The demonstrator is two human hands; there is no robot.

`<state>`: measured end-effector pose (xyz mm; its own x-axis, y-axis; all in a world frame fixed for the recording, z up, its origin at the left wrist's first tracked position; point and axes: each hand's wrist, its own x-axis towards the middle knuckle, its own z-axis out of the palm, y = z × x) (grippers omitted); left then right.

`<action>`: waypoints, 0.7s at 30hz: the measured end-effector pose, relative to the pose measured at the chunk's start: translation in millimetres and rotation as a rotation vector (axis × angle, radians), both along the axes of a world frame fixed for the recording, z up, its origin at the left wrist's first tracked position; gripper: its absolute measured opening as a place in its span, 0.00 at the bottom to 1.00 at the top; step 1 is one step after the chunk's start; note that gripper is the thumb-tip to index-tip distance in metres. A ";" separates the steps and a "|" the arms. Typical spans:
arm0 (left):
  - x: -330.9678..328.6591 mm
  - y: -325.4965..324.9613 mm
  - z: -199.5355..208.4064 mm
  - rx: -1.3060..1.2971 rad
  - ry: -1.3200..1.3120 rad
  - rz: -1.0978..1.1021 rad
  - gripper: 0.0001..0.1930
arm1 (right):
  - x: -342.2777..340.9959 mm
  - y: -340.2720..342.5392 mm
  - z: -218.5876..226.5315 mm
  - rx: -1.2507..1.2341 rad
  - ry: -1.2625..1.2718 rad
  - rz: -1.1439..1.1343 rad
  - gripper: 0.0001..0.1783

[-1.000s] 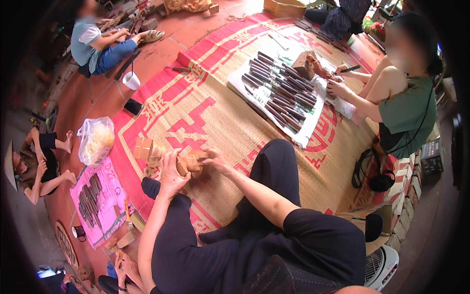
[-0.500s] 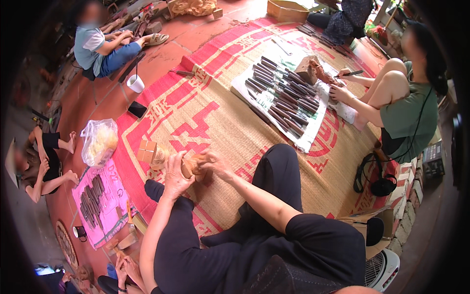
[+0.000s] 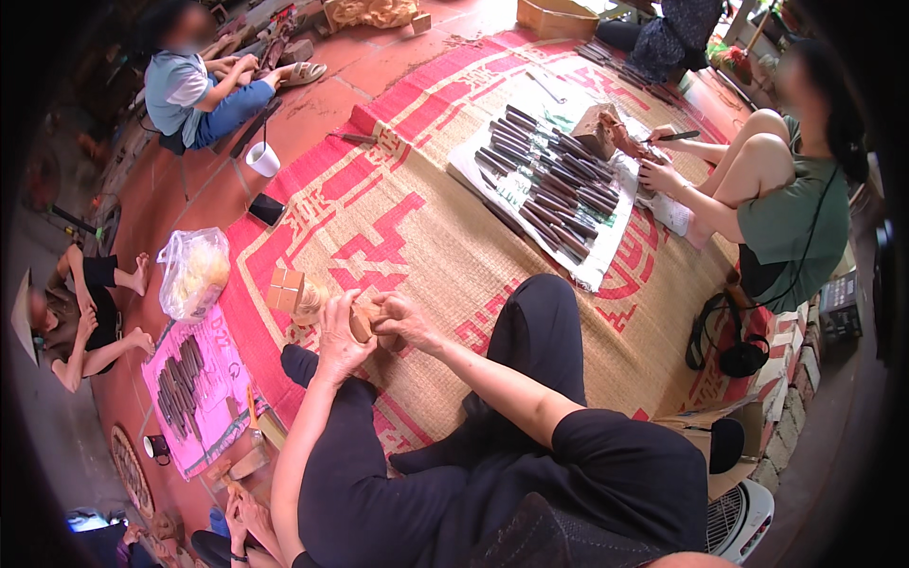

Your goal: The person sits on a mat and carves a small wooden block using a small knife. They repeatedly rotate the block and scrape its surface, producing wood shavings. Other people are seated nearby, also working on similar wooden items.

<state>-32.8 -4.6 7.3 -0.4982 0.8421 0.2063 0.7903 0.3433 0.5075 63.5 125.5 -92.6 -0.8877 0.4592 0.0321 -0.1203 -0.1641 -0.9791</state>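
Note:
Over my crossed legs, I hold a light-brown wooden carving [image 3: 361, 328] low above the mat. My left hand [image 3: 342, 343] is wrapped around its near left side. Curled fingers of my right hand [image 3: 407, 323] grip its right side, covering much of its shape. Just beyond my left hand lies another pale wooden carving [image 3: 311, 303] with a square block base [image 3: 285, 290]. Whether the two pieces touch is hidden by my fingers.
A red-and-tan woven mat [image 3: 454, 256] spreads around me. Rows of dark-handled carving tools [image 3: 554, 180] lie on a white cloth; more tools [image 3: 180, 383] rest on a pink sheet. At right, a person in green [image 3: 791, 218] works on a carving. A plastic bag [image 3: 194, 275] stands left.
My right hand has shifted slightly left, and its fingers sit closer in against the wooden carving. My left hand stays nearly in place.

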 end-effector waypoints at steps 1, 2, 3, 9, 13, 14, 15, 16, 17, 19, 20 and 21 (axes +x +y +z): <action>0.5 -1.3 0.5 0.004 0.000 0.001 0.42 | 0.1 4.5 -9.6 0.060 -0.011 -0.017 0.14; 1.0 1.0 2.4 0.014 0.002 -0.007 0.42 | 1.2 16.1 -24.2 0.124 -0.020 -0.044 0.15; 1.6 1.0 2.7 0.011 -0.004 -0.008 0.42 | 3.8 23.4 -32.5 0.186 -0.031 -0.068 0.15; 1.3 1.3 3.6 -0.016 -0.007 -0.021 0.42 | -5.2 11.6 -38.9 -0.142 -0.022 -0.001 0.16; 0.2 -2.0 1.2 -0.006 0.027 -0.009 0.42 | 1.6 7.1 -12.4 0.009 0.034 0.001 0.16; 0.5 -0.5 3.1 -0.004 0.034 -0.014 0.42 | 3.1 12.2 -17.6 -0.046 0.044 -0.018 0.16; 1.5 1.4 4.9 -0.003 0.030 -0.023 0.42 | 7.4 21.4 -35.0 -0.078 -0.028 -0.050 0.15; 2.8 3.1 5.6 -0.001 0.025 -0.032 0.42 | 10.9 29.8 -53.3 -0.114 -0.099 -0.080 0.15; 1.5 0.0 4.4 -0.002 0.021 -0.025 0.42 | 10.9 30.4 -44.4 -0.051 -0.196 -0.037 0.17; 0.5 -1.0 3.8 -0.003 0.008 -0.019 0.42 | 7.7 23.2 -27.0 -0.099 -0.158 -0.002 0.18; 2.0 0.6 2.8 -0.003 -0.003 -0.023 0.42 | 1.5 12.2 -23.6 -0.211 -0.026 -0.012 0.17; 2.8 1.4 2.2 -0.008 -0.005 -0.019 0.42 | -4.0 3.5 -23.3 -0.325 0.108 -0.019 0.16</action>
